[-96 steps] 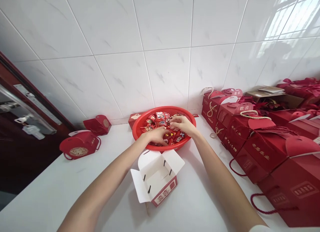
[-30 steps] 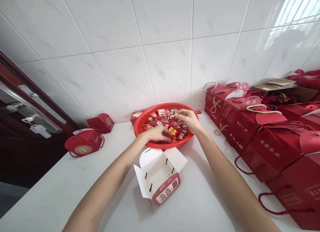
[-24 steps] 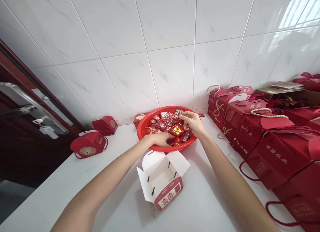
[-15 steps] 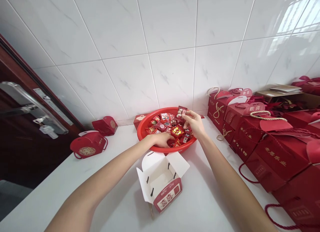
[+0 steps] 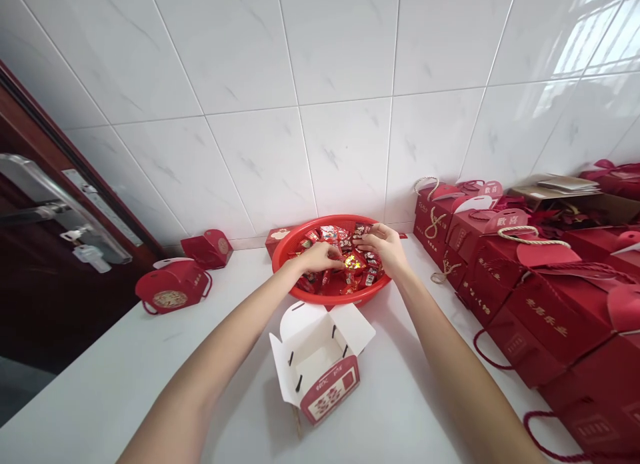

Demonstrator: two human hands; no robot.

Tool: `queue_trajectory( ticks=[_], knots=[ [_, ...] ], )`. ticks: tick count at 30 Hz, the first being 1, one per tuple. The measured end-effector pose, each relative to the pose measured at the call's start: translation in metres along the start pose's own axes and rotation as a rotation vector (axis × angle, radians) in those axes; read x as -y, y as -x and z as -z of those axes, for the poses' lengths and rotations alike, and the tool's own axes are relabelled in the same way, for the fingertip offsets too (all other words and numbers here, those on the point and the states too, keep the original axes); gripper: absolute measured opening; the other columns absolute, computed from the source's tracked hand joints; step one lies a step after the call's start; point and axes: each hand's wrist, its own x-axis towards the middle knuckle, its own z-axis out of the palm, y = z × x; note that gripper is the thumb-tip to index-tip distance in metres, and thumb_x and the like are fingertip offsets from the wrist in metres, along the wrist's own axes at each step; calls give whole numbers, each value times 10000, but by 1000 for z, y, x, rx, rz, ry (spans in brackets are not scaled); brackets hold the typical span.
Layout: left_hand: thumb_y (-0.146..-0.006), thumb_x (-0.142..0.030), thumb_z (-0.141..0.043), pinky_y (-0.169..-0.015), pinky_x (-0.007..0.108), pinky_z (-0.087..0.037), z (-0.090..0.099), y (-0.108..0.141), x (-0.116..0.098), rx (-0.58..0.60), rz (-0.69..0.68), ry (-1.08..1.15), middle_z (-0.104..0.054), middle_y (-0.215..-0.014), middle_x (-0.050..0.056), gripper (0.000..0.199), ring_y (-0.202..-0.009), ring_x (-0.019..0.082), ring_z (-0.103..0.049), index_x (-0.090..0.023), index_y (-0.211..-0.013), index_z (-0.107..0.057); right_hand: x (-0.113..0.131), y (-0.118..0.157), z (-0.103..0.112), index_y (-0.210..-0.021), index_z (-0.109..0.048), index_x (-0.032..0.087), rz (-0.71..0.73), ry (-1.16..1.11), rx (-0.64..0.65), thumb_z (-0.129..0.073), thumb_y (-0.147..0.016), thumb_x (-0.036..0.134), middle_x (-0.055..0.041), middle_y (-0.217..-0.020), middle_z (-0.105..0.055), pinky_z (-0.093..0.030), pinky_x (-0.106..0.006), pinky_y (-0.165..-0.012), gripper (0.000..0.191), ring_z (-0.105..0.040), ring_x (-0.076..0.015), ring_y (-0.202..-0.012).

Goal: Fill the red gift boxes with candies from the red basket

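Observation:
A red plastic basket [image 5: 295,292] holds many small wrapped candies [image 5: 330,233], mostly red with gold or white print. My left hand [image 5: 320,257] is over its left side, fingers closed in a pinch at a shiny red-and-gold candy [image 5: 354,263]. On the right side, my right hand [image 5: 385,247] has thumb and fingers closed at a dark red wrapped candy [image 5: 362,229], partly hidden by the fingers. In front of the basket stands an open gift box [image 5: 330,391], white inside, flaps spread, with nothing visible in it.
Rows of red gift boxes [image 5: 540,317] with rope handles line the right side. Two small red boxes [image 5: 173,291] sit at the left near a door handle [image 5: 55,207]. Another red box [image 5: 277,237] is partly behind the basket, near the tiled wall [image 5: 345,151].
My left hand has lifted from the basket's front and moved back among the candies. My right hand has lowered its dark red candy slightly toward the basket. The open box stays in place.

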Motion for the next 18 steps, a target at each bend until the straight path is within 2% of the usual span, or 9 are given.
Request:
queue_trajectory(
  ticks=[4,8,13,15,18],
  knots=[
    [-721,-567,-688,-748,313,-466,1,-3,11,-121,7,81,-716,-823,30,399,-831,240,-646,-178,-808,-689,-3,-3,0,-785,-632,198,-18,-35,-7,-665,-639,198,-19,-824,-691,-587,-371,-852,150,-718,-189,-766],
    [-708,-568,-703,-768,335,-477,1,-4,19,-188,-7,145,-714,-826,25,399,-856,259,-655,-187,-824,-679,-5,-6,2,-718,-664,192,-47,-40,-8,-632,-666,241,-42,-846,-702,-585,-391,-859,79,-704,-209,-819],
    [-726,-538,-691,-824,352,-500,3,-5,22,-232,-55,226,-731,-943,50,379,-932,263,-664,-189,-869,-654,-4,-4,3,-732,-682,188,19,72,23,-745,-648,355,-52,-858,-694,-565,-390,-811,197,-660,-205,-809],
    [-724,-558,-701,-819,357,-505,3,-5,23,-257,-78,240,-726,-913,51,385,-914,259,-662,-191,-818,-639,-4,-3,4,-775,-690,189,33,150,41,-780,-605,340,-50,-845,-695,-549,-380,-791,245,-650,-209,-814],
    [-698,-562,-746,-832,370,-511,1,-6,25,-358,-94,248,-724,-920,64,400,-914,261,-661,-191,-803,-639,-5,-3,6,-837,-683,195,79,216,32,-776,-573,309,-57,-945,-709,-535,-368,-811,302,-647,-227,-909]
  ],
)
